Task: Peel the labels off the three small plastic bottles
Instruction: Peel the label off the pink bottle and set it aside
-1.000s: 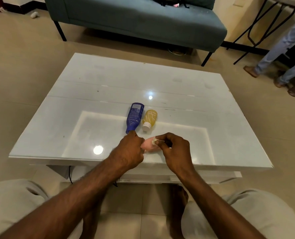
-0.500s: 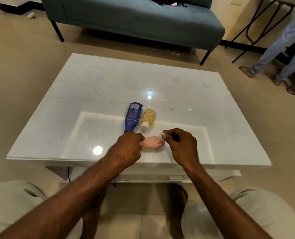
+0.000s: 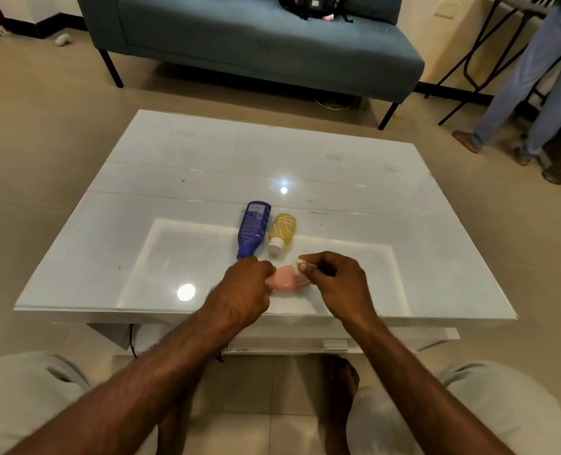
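Note:
A small pink bottle [image 3: 287,279] lies sideways near the front edge of the white glass table [image 3: 180,178]. My left hand [image 3: 244,290] grips its left end. My right hand [image 3: 336,284] pinches a crumpled whitish bit of label [image 3: 296,266] just above the bottle's right part. Behind them lie a blue bottle [image 3: 252,226] with a printed label, cap toward me, and a small yellow bottle [image 3: 282,231] with a white cap, side by side and almost touching.
A teal sofa [image 3: 256,44] with a black bag on it stands beyond the table. A person's legs [image 3: 535,77] and a folding table frame are at the far right. My knees flank the table's front edge.
My right hand has drawn the bit of label up and back toward the bottle's top. The left hand keeps its hold on the pink bottle. The camera has tilted slightly.

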